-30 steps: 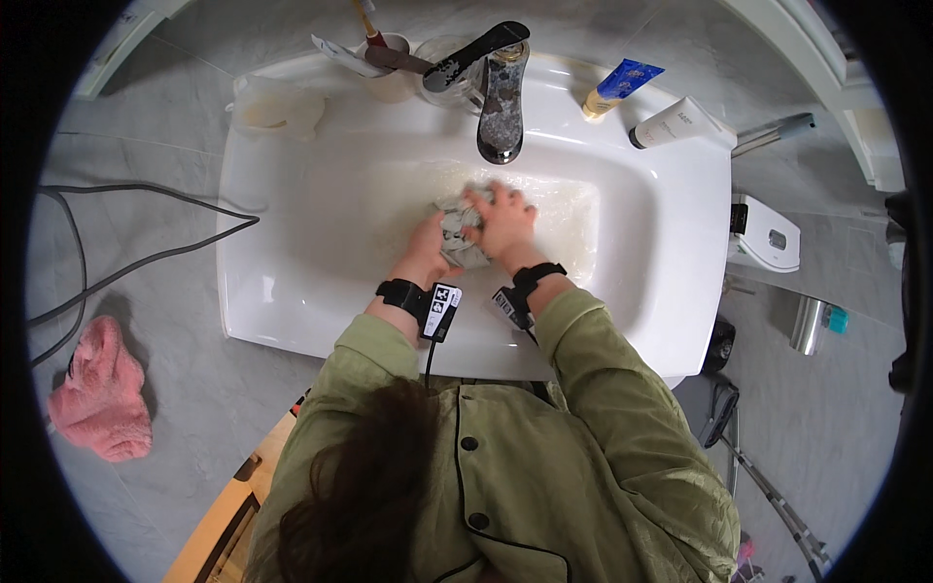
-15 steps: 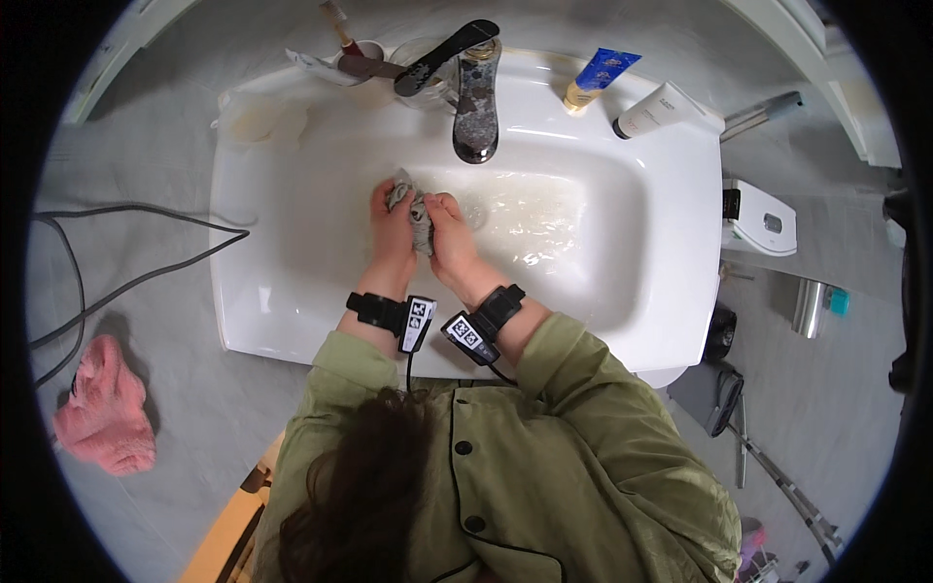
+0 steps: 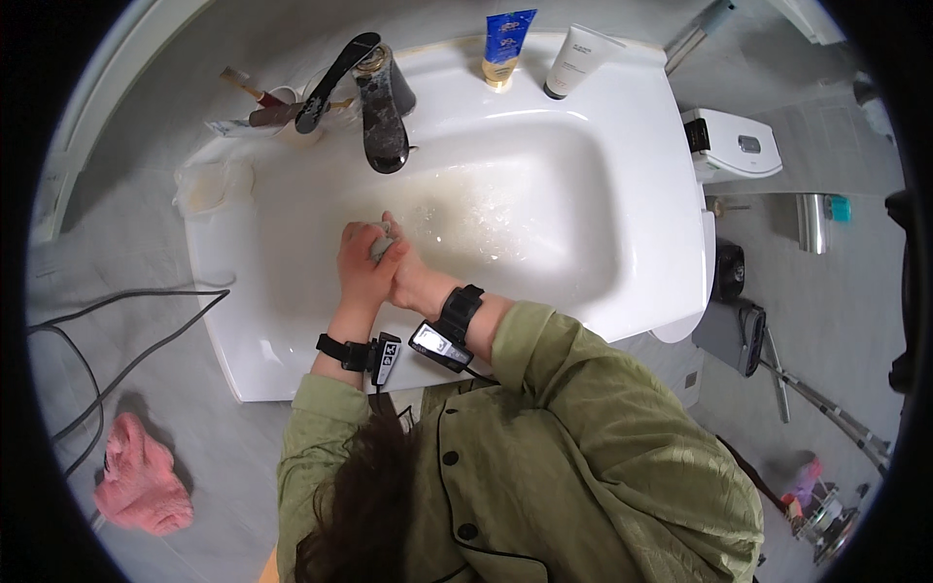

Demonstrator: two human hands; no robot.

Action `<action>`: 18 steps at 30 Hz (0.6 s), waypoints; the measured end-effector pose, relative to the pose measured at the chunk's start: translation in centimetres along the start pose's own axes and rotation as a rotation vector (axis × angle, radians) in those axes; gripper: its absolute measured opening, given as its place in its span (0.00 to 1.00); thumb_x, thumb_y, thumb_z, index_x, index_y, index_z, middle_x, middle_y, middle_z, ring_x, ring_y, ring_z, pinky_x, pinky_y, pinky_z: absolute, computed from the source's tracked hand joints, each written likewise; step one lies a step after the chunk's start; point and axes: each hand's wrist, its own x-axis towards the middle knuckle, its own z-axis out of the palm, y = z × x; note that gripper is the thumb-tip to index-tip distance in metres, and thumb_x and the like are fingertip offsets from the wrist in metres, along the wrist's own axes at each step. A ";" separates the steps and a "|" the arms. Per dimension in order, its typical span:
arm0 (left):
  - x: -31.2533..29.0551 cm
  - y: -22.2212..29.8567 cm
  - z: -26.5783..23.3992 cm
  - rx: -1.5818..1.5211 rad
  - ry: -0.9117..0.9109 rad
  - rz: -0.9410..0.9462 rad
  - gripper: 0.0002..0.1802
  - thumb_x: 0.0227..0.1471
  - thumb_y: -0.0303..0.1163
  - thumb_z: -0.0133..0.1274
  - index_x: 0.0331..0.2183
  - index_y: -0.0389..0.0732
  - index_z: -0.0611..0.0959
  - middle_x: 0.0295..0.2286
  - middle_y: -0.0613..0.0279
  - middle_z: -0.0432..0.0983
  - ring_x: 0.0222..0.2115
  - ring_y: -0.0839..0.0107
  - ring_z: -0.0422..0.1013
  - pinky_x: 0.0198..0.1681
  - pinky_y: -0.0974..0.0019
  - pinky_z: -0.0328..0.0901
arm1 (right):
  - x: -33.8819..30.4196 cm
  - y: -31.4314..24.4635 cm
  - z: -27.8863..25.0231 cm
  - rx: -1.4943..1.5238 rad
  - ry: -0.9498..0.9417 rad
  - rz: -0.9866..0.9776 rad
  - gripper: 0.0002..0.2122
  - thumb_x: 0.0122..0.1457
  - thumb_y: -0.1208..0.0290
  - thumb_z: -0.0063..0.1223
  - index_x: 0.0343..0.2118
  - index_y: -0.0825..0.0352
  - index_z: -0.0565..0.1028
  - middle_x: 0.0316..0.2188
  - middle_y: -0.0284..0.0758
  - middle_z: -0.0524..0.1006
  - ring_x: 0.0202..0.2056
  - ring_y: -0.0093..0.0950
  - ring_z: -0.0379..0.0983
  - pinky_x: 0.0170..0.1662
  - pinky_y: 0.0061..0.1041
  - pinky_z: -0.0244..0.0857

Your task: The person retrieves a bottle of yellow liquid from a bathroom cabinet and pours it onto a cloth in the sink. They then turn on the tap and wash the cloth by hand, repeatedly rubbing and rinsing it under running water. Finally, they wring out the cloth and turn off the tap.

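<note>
Low in the white sink, my left hand is closed over a wet-looking grey cloth. Pressed against it from the right, my right hand is closed on the same bundle. Only a small patch of the cloth shows between the fingers; the rest is hidden. Both hands are left of the shallow, rippling water in the basin. Ahead of them stands a dark patterned faucet with a black lever swung to the left.
A blue-and-gold tube and a white tube stand on the back rim. Brushes and a cup sit behind the faucet's left side. A pink fluffy cloth and a dark cable are at the left.
My view has turned, so the sink appears tilted. My hands have come closer together around the grey cloth, and less of it shows now.
</note>
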 end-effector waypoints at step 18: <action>-1.9 -1.8 0.4 -0.275 0.075 -0.561 0.15 0.50 0.37 0.53 0.26 0.32 0.78 0.20 0.60 0.73 0.22 0.71 0.67 0.29 0.68 0.63 | 3.9 -2.7 -2.9 -1.677 -0.306 -0.300 0.18 0.58 0.57 0.38 0.40 0.65 0.74 0.38 0.40 0.75 0.40 0.37 0.70 0.40 0.38 0.65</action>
